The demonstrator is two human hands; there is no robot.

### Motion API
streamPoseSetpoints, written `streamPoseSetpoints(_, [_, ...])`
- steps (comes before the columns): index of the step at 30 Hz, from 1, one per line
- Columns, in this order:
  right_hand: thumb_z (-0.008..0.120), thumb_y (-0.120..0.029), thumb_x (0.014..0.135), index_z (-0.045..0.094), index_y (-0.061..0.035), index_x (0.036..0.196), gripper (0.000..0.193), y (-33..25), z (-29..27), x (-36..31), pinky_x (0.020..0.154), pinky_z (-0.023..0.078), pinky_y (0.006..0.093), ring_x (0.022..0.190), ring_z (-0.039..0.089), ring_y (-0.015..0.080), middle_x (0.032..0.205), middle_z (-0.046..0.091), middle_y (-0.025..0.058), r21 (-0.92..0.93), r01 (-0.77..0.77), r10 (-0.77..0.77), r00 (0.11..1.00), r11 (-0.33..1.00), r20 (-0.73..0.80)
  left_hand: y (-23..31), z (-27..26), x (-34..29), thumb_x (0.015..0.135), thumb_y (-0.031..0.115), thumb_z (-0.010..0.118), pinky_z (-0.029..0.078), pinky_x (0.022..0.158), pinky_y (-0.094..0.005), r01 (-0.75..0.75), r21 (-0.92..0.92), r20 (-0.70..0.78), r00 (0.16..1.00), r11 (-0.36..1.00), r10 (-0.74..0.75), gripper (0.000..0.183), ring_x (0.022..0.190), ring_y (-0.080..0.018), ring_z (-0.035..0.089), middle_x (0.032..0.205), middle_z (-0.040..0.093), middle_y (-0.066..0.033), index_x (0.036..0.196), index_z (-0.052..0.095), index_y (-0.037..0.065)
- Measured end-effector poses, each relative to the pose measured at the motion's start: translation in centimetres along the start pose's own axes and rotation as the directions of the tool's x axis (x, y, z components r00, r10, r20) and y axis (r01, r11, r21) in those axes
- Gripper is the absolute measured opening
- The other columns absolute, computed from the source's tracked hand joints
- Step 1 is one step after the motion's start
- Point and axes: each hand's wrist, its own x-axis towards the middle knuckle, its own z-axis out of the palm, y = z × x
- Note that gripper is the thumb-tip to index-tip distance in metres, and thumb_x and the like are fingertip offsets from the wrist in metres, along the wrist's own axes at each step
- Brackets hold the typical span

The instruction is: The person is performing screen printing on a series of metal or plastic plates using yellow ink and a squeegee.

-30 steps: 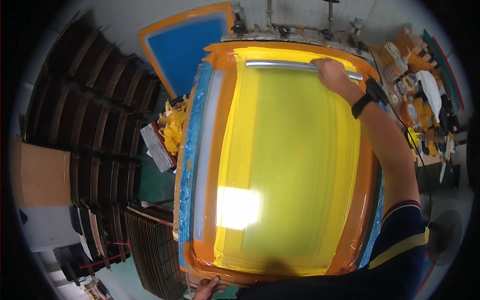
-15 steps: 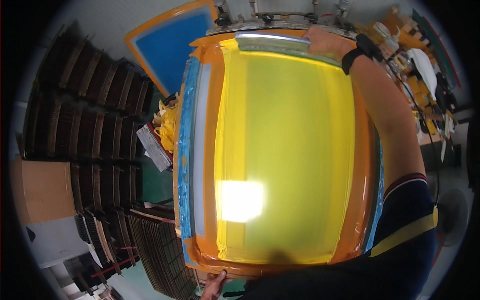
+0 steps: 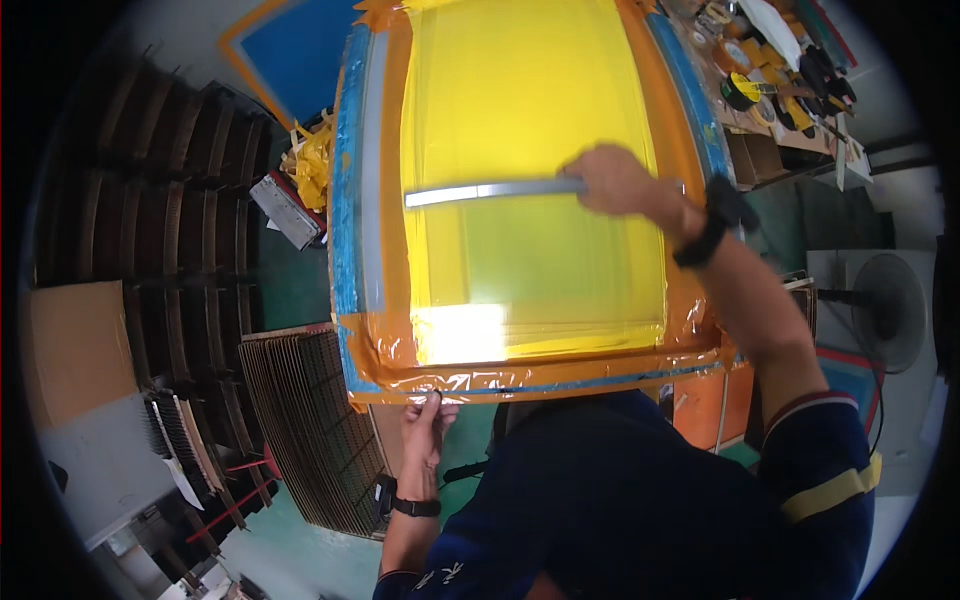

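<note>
My right hand (image 3: 622, 182) is closed around the right end of a long, metal-backed squeegee (image 3: 480, 191). The squeegee lies crosswise over the middle of a printing screen (image 3: 540, 374), whose margins are covered in orange tape. Yellow ink (image 3: 520, 80) covers the mesh, brighter beyond the squeegee and thinner on my side of it. At the near left edge of the screen, my left hand (image 3: 428, 430) grips the frame, thumb on top and fingers partly hidden beneath. Blue tape (image 3: 347, 200) runs along the screen's left side.
A stacked drying rack (image 3: 315, 430) stands at lower left, with dark shelving (image 3: 190, 230) behind. A blue screen (image 3: 310, 60) leans at far left. Right, a bench (image 3: 760, 120) holds tape rolls and tools; a fan (image 3: 890, 312) stands nearer. Crumpled yellow plastic (image 3: 313, 175) sits left of the screen.
My right hand has drawn the squeegee from the screen's far end toward me, to its middle. The view has shifted, showing more of my left arm, which still grips the near edge.
</note>
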Motion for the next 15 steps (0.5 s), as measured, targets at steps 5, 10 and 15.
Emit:
streamPoseSetpoints(5, [0.057, -0.006, 0.072, 0.067, -0.0063, 0.092, 0.022, -10.9, 5.5, -11.3, 0.074, 0.050, 0.0441, 0.082, 0.063, 0.0345, 0.082, 0.066, 0.0152, 0.054, -0.023, 0.026, 0.998, 0.998, -0.058, -1.4, -0.4, 0.5, 0.090, 0.029, 0.069, 0.053, 0.063, -0.0291, -0.058, -0.001, -0.033, 0.998, 0.998, 0.058, 0.024, 0.071, -0.0192, 0.068, 0.081, 0.068, -0.0105, 0.089, 0.060, 0.006])
streamPoseSetpoints(10, [0.059, -0.004, 0.072, 0.065, -0.0038, 0.097, 0.026, -14.5, 6.6, -14.6, 0.074, 0.050, 0.0420, 0.086, 0.063, 0.0318, 0.087, 0.066, 0.0129, 0.014, -0.017, 0.020, 0.980, 1.000, -0.198, -0.9, -0.7, 0.2, 0.091, 0.031, 0.067, 0.054, 0.066, -0.0297, -0.073, 0.063, 0.051, 0.996, 0.995, 0.070, 0.031, 0.073, -0.0193, 0.068, 0.085, 0.070, -0.0132, 0.093, 0.062, 0.000])
streamPoseSetpoints(15, [0.065, -0.003, 0.069, 0.064, -0.0037, 0.103, 0.033, -16.7, 6.5, -17.4, 0.074, 0.051, 0.0407, 0.086, 0.063, 0.0322, 0.086, 0.066, 0.0129, 0.058, -0.041, 0.051, 0.983, 0.997, -0.177, 5.2, 0.1, -4.8, 0.089, 0.019, 0.068, 0.055, 0.075, -0.0331, -0.245, 0.581, 0.262, 0.959, 0.776, 0.107, 0.023, 0.083, -0.0232, 0.068, 0.094, 0.070, -0.0138, 0.096, 0.065, -0.003])
